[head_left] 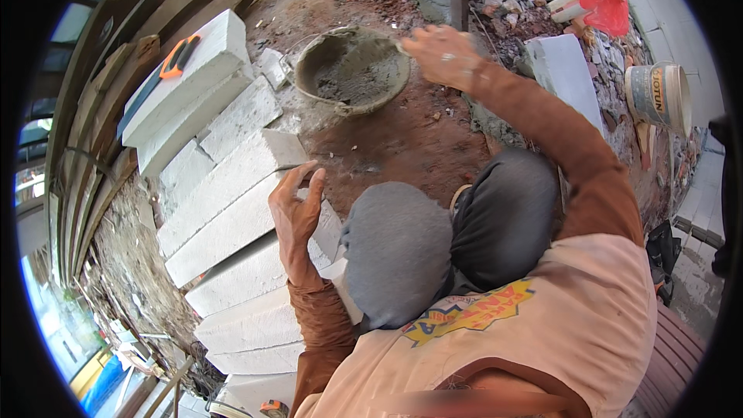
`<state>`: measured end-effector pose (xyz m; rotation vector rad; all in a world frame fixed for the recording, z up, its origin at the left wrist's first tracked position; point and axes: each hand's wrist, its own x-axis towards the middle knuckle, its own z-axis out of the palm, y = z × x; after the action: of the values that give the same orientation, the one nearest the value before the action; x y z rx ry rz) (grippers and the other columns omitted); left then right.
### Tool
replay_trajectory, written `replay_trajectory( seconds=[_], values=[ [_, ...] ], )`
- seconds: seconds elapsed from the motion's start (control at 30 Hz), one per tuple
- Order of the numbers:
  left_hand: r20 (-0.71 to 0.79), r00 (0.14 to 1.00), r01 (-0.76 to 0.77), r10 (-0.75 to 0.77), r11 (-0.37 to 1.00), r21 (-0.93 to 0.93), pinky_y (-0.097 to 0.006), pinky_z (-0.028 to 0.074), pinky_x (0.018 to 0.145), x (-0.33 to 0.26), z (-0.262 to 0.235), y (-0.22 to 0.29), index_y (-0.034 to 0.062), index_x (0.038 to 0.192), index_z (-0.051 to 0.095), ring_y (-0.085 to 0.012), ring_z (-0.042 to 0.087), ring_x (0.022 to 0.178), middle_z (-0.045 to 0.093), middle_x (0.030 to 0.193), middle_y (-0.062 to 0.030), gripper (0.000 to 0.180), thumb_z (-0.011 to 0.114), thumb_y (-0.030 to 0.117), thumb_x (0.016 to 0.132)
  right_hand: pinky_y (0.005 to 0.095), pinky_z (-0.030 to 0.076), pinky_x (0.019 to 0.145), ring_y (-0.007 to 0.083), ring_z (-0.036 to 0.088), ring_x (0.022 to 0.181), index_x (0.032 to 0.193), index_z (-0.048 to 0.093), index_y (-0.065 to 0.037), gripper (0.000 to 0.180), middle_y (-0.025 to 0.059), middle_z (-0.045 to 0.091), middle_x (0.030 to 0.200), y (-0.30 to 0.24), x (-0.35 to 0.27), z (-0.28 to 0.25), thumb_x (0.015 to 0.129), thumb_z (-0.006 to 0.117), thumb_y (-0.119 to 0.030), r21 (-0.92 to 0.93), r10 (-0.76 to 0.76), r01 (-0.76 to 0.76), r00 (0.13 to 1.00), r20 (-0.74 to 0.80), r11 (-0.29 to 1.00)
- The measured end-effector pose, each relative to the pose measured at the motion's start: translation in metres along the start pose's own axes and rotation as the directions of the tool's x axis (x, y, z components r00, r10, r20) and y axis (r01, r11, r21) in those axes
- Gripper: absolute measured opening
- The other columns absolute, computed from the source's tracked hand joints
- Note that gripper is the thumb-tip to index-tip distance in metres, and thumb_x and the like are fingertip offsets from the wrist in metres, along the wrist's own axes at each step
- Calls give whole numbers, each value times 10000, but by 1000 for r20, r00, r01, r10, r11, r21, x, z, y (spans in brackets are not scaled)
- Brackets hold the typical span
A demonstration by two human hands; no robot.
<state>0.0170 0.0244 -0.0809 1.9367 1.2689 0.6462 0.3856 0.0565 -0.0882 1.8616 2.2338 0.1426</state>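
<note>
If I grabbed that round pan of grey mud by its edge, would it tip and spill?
Probably heavy: the mortar pan holds a thick grey heap. Lifted by one edge, where the right hand is now, it would likely tilt, though the stiff-looking mix might slump rather than pour. Its rounded bottom sits on uneven dirt, so a push could rock it.

Free room: bare reddish ground (pixel 402 139) between my knees (pixel 433 240) and the mortar pan (pixel 352 70). Obstacles: row of white blocks (pixel 232 209) along my left; loose white block (pixel 565 70) and rubble (pixel 511 0) at right; paint bucket (pixel 658 97) farther right; wooden planks (pixel 101 85) behind the blocks.
</note>
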Motion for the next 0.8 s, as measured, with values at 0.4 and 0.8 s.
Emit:
replay_trajectory(
  seconds=[0.4, 0.8],
  values=[
    [-35, 998, 55, -56, 998, -32, -336, 549, 731, 2, -8, -9, 14, 1050, 750, -222, 711, 808, 742, 952, -160, 266, 747, 237, 904, 405, 501, 503, 267, 585, 524, 739, 672, 34, 263, 122, 616, 634, 9, 71, 31, 835, 664, -210, 342, -337, 239, 904, 263, 909],
    [-13, 995, 98, -97, 993, 71, -341, 537, 678, 0, -4, -10, 36, 1073, 754, -186, 701, 821, 751, 948, -120, 294, 717, 294, 937, 246, 446, 477, 78, 548, 536, 1049, 665, -6, 313, 22, 596, 725, 73, -76, -7, 976, 603, -304, 913, -51, -305, 943, 330, 273]
  ],
)
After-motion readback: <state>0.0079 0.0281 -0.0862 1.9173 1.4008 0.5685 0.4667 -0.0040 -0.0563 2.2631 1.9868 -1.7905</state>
